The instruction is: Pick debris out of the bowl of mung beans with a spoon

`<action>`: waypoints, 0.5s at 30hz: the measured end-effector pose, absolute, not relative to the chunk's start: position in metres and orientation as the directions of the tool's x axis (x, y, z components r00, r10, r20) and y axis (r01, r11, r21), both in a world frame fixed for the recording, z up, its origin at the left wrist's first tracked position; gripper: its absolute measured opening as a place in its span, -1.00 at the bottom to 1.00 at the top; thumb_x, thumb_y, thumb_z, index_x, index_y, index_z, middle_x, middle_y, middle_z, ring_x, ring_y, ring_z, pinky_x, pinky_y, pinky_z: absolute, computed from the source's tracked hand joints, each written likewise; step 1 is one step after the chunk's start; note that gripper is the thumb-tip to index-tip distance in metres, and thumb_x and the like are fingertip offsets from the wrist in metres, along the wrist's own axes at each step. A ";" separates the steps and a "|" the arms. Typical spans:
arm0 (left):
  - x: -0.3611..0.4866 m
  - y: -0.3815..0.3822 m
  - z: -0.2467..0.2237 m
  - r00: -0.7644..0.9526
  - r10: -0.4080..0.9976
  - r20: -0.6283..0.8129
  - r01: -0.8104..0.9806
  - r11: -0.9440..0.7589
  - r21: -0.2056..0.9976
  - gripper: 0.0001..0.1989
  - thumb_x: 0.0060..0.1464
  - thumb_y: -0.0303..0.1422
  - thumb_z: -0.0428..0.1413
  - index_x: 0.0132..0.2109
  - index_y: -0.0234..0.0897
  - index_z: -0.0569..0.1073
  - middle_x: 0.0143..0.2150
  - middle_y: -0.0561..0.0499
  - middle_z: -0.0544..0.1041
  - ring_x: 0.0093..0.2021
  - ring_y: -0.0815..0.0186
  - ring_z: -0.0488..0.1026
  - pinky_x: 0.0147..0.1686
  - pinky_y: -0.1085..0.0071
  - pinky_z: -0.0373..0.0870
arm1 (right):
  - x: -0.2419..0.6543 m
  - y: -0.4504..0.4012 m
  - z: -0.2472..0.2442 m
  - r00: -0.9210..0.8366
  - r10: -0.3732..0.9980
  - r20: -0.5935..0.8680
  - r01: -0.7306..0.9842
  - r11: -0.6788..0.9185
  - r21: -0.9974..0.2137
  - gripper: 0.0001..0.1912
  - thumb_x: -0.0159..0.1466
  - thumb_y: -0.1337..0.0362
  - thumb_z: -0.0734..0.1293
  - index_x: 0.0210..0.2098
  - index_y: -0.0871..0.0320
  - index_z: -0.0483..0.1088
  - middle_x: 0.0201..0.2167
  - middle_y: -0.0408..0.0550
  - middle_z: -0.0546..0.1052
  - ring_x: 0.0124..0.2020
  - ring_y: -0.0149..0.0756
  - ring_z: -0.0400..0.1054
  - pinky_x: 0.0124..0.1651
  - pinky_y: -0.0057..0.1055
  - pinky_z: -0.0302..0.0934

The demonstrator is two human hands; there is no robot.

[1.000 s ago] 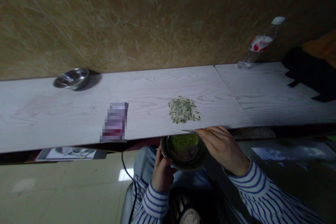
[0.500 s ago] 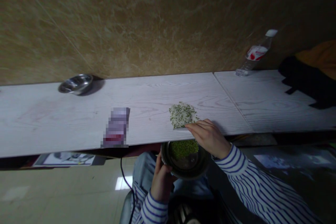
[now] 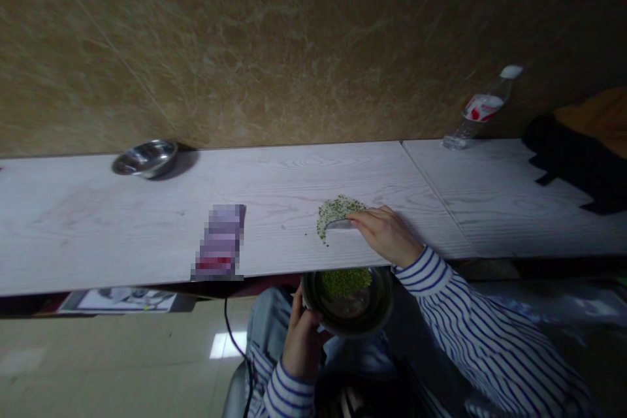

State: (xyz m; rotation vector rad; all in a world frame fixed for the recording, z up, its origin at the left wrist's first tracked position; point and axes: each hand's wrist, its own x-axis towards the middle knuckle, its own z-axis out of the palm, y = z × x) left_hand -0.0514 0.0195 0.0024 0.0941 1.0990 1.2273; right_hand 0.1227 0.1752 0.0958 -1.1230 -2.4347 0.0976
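My left hand (image 3: 302, 339) grips a steel bowl (image 3: 385, 313) by its left rim, below the table's front edge. Small green beans (image 3: 345, 282), which look like mung beans, lie in the bowl's far half. My right hand (image 3: 385, 232) is over the table, fingers pinched on a thin, flat greyish piece (image 3: 339, 224); its exact kind is not clear. This piece touches the near side of a pile of white grains and green beans (image 3: 337, 208) on the tabletop. The pile is a curved band, with a few beans trailing at its left end.
An upturned-looking tilt shows on a second steel bowl (image 3: 147, 160) at the back left of the white table (image 3: 274, 183). A blurred-out purple packet-like object (image 3: 219, 241) lies left of the pile. A plastic bottle (image 3: 477, 111) and dark cloth (image 3: 578, 163) are at the right.
My right hand has moved the thin piece away from the table's front edge, into the pile. The pile's near side has been pushed back into a curve. The bowl stays below the edge.
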 end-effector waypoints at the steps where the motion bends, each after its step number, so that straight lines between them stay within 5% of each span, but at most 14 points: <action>1: -0.051 0.019 0.002 -0.067 0.784 -0.617 -0.702 0.403 0.587 -0.25 -0.19 -0.37 0.12 0.23 -0.06 0.22 -0.02 -0.14 0.45 -0.10 0.04 0.42 -0.35 0.25 0.40 | 0.124 0.176 0.097 -0.562 0.736 0.378 0.704 0.665 -0.247 -0.79 0.32 0.39 0.22 -0.10 0.17 0.43 -0.21 0.00 0.60 -0.19 -0.27 0.46 -0.13 -0.32 0.17; 9: -0.053 0.009 0.008 -0.028 0.779 -0.626 -0.707 0.427 0.564 -0.24 -0.16 -0.39 0.12 0.26 -0.02 0.20 0.04 -0.12 0.45 -0.03 0.01 0.40 -0.25 0.21 0.42 | 0.137 0.178 0.097 -0.463 0.736 0.493 0.745 0.625 -0.232 -0.79 0.33 0.35 0.22 -0.10 0.17 0.44 -0.24 0.00 0.61 -0.25 -0.25 0.46 -0.15 -0.30 0.17; 15: -0.055 0.004 0.009 -0.036 0.771 -0.635 -0.707 0.430 0.562 -0.22 -0.17 -0.39 0.11 0.26 0.00 0.16 0.11 -0.09 0.43 0.07 -0.09 0.35 -0.24 0.14 0.44 | 0.137 0.171 0.092 -0.494 0.746 0.446 0.755 0.623 -0.206 -0.76 0.32 0.40 0.20 -0.08 0.18 0.44 -0.25 0.01 0.61 -0.21 -0.25 0.46 -0.14 -0.29 0.16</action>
